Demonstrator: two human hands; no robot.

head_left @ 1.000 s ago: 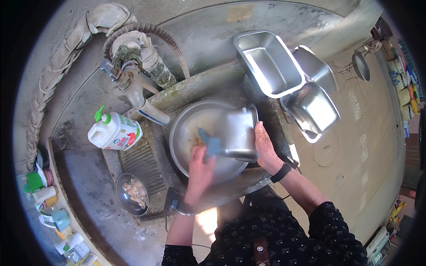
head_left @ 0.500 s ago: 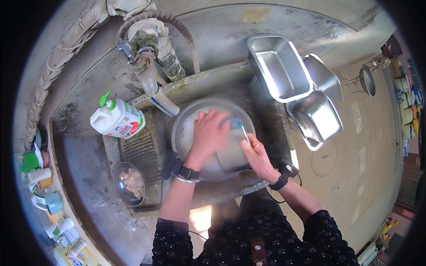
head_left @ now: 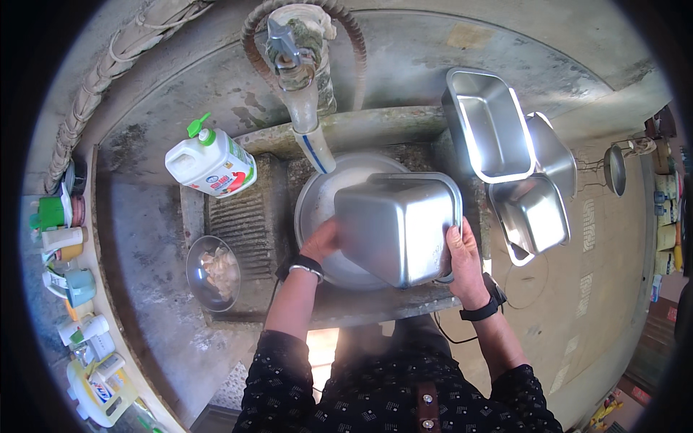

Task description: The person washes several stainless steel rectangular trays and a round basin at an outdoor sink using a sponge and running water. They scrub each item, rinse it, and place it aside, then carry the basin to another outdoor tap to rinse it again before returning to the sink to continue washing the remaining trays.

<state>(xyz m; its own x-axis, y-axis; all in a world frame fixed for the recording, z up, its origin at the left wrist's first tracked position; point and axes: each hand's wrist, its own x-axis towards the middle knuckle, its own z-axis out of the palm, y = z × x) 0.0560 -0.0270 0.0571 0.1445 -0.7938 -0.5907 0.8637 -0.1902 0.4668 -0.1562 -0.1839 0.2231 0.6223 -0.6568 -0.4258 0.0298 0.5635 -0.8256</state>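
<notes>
A deep rectangular steel pan (head_left: 390, 231) is tilted over a round metal basin (head_left: 307, 206), its outside facing up. My right hand (head_left: 465, 263) grips the pan's rim on the right, thumb on the outer side. At the pan's left end, my left hand (head_left: 323, 242) holds it from beside the base, its fingertips blurred and partly hidden. A small bluish thing (head_left: 447, 277) shows just below the pan near my right fingers; I cannot make out what it is. The basin sits in a stone sink, below a tap pipe (head_left: 315, 150).
Several steel pans (head_left: 491, 126) stand on the right ledge, close together. On the ribbed slab (head_left: 242, 216) to the left are a white jug with a green pump (head_left: 213, 164) and a bowl of pale scraps (head_left: 214, 273). Bottles and tubs (head_left: 79, 289) line the far-left shelf.
The pan has come up out of the basin and is turned with its outside upward. My left hand has moved from the basin's middle to the pan's left end. The view has shifted.
</notes>
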